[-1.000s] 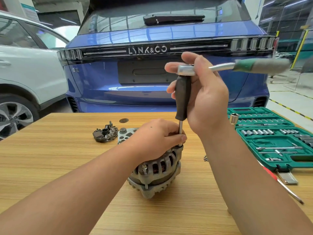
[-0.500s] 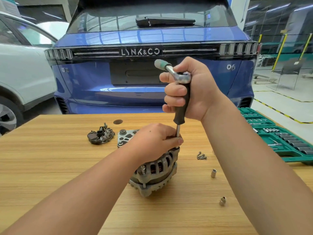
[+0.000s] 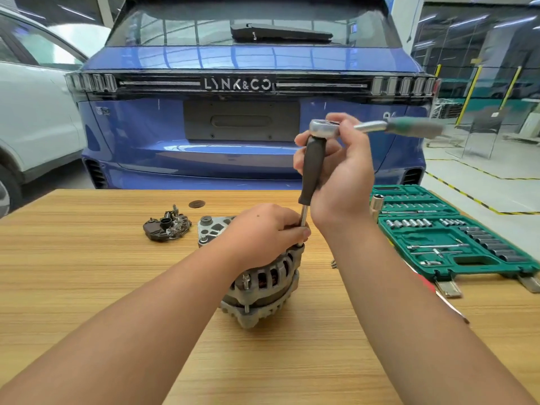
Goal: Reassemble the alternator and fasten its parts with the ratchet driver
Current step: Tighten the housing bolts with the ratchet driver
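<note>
The grey alternator stands on the wooden table. My left hand lies over its top, with the fingers pinching the thin steel shaft of the driver just above a bolt on the housing rim. The driver's black handle stands almost upright. The chrome ratchet sits on the handle's top, its green grip pointing right and blurred. My right hand grips the black handle, thumb by the ratchet head. Behind the alternator lie a dark rectifier part and a grey end cover, partly hidden by my left hand.
An open green socket set lies at the right on the table, with a loose socket standing at its left edge. A few screws peek out beside my right forearm. A blue car stands right behind the table, a white car at left.
The ratchet's green grip has swung from pointing left back to pointing right, as one second ago. My right hand stays on the black handle. The camera view has shifted right.
</note>
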Demonstrator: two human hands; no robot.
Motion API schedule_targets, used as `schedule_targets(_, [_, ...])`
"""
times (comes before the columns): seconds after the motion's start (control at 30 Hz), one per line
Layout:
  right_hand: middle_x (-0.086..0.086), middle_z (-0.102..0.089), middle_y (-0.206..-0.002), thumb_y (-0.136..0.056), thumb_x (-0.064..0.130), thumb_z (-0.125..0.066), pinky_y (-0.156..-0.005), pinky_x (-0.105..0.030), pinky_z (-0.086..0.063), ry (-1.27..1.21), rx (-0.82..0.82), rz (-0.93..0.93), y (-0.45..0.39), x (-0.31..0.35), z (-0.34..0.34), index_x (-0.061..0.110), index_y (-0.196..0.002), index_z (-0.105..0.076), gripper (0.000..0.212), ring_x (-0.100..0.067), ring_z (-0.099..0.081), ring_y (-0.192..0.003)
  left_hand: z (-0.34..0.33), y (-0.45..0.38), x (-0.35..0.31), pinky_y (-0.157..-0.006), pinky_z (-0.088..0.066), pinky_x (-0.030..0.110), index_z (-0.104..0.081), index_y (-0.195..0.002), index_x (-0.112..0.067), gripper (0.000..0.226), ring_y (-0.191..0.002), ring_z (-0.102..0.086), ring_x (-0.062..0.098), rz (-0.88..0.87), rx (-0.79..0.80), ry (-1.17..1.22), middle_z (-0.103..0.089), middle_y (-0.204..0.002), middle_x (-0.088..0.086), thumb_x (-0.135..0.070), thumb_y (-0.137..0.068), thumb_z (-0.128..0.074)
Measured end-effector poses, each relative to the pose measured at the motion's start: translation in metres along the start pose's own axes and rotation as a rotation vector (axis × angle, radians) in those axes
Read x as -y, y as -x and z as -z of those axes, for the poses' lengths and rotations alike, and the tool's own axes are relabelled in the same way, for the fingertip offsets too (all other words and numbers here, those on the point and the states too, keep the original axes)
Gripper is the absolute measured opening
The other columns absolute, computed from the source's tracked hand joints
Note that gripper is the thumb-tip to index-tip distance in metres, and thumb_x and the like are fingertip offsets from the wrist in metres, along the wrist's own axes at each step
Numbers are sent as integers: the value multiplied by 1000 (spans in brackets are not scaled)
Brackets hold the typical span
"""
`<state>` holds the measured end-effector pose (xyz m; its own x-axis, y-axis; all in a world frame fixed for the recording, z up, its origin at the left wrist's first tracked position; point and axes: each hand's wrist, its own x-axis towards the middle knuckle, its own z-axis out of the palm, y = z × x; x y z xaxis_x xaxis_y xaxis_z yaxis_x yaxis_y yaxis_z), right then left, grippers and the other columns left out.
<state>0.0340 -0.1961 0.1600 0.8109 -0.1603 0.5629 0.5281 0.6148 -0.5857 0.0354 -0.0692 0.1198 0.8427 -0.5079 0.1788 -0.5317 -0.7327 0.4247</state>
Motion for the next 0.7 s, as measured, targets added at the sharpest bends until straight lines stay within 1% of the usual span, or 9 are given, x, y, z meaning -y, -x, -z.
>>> schedule_targets(0.07, [-13,-68,-85,-98,18,-31,-65,-31,-48,0,142,95,9,-3,7,14,-116,-58,32,-25,-56,-70,0,1,0,-55,-34,29,-68,-84,-26,27,-58,-50,3,6,-8,20,-59,-64,-13,-43,-102,-56])
schedule_targets(0.13, [-15,-67,-95,-97,22,-31,-71,-32,-47,-41,264,39,12,0,12,19,-122,-64,42,-26,-53,-75,0,2,1,-54,-36,31,-67,-81,-25,28,-54,-50,4,7,-14,57,-58,-58,-14,-42,-102,-58])
schedule_targets(0.23, [-11,-64,-95,-102,50,-31,-69,-34,-44,-107,315,-152,6,5,18,24,-122,-68,49,-24,-53,-75,1,2,1,-70,-50,38,-74,-96,-24,27,-74,-63,14,10,7,66,-71,-79,-3,-44,-102,-57])
schedule_targets(0.33, [-6,-59,-93,-87,70,-50,-68,-34,-42,-74,384,-254,-2,8,23,25,-128,-63,62,-21,-53,-74,2,2,3,-77,-53,41,-75,-99,-28,27,-81,-66,18,13,26,81,-74,-86,0,-47,-101,-57])
schedule_targets(0.43, [-4,-60,-90,-75,71,-66,-66,-31,-44,-76,448,-326,-7,5,23,19,-133,-57,78,-17,-54,-72,3,3,7,-77,-54,39,-75,-98,-31,24,-77,-65,12,2,33,112,-74,-84,-3,-48,-100,-58])
schedule_targets(0.53, [0,-59,-80,-65,66,-80,-61,-28,-44,-53,375,-356,-13,5,19,13,-128,-54,87,-15,-52,-65,2,3,8,-82,-54,44,-75,-99,-31,24,-85,-67,15,0,40,106,-75,-90,-4,-48,-100,-57])
schedule_targets(0.57, [0,-57,-77,-64,63,-84,-61,-29,-44,12,330,-321,-14,5,17,13,-124,-57,83,-15,-51,-64,2,2,8,-82,-54,44,-75,-100,-32,25,-86,-67,15,4,41,97,-74,-91,-4,-49,-100,-57])
schedule_targets(0.6, [0,-57,-73,-67,57,-85,-61,-29,-45,138,283,-254,-14,5,14,14,-117,-61,71,-15,-51,-63,2,2,8,-83,-54,42,-75,-101,-33,25,-87,-67,12,11,43,90,-74,-91,-6,-50,-100,-57])
schedule_targets(0.7, [2,-52,-59,-83,33,-77,-52,-24,-43,483,157,-74,-12,5,0,16,-91,-69,21,-11,-47,-51,2,2,9,-79,-53,33,-74,-103,-37,23,-85,-64,2,19,50,94,-72,-91,-14,-52,-100,-56])
